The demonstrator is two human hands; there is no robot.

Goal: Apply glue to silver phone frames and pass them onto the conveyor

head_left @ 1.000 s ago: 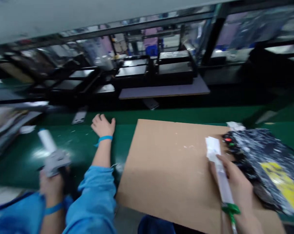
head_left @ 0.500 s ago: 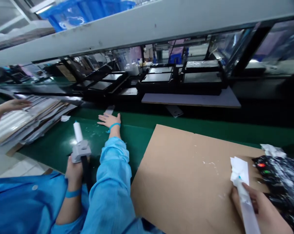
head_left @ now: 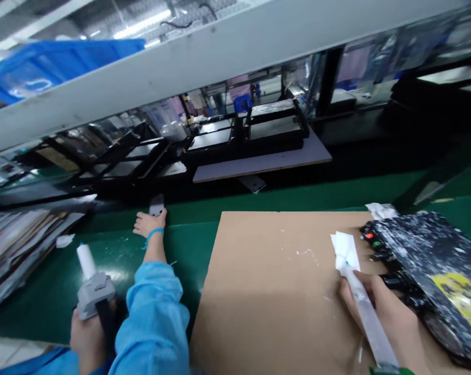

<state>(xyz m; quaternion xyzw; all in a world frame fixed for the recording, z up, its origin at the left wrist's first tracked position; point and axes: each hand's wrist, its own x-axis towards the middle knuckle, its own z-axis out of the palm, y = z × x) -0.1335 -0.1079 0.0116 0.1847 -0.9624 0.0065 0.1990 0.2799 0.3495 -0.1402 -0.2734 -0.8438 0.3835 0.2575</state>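
My right hand (head_left: 389, 315) is closed round a clear syringe-like tube (head_left: 366, 312) at the lower right. The tube's tip is wrapped in a white tissue (head_left: 345, 250) that rests on a brown cardboard sheet (head_left: 267, 281). A black, paint-spattered device (head_left: 426, 255) with a red and a green light lies just right of the hand. My left hand is out of view. A co-worker in a blue coat sits at my left. One of that person's hands (head_left: 147, 224) touches a small grey piece (head_left: 156, 208), and the other (head_left: 87, 338) grips a grey dispensing gun (head_left: 93, 291).
The cardboard lies on a green belt (head_left: 188, 245). Stacked sheets (head_left: 20, 245) sit at the left edge. Behind the belt are black trays (head_left: 274, 130) and a grey board (head_left: 259, 164). A blue bin (head_left: 44, 67) stands on the shelf overhead.
The view swung back and forth. The co-worker's far hand stretched out to the grey piece at the belt's back edge. My right hand kept the tube, its tip still in the tissue.
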